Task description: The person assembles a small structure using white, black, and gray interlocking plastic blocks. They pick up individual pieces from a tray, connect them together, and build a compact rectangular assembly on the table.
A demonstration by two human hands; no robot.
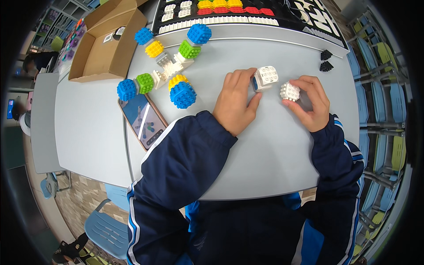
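My left hand [237, 100] pinches a white block [266, 77] with studs on its top face, resting at the middle of the table. Just to its right, my right hand [312, 103] grips a smaller white studded block [290, 91] between thumb and fingers. A narrow gap parts the two blocks. To the left stands a built model with a white studded centre [170, 68]. Its arms carry green blocks [190, 50], yellow blocks [154, 49] and rounded blue blocks [183, 95] at their ends.
A phone [145, 120] showing a picture of a block model lies beside the built model. Behind it sits an open cardboard box [102, 46]. Along the far edge is a black parts tray [238, 21] with sorted blocks. Two small black pieces [326, 60] lie at the right.
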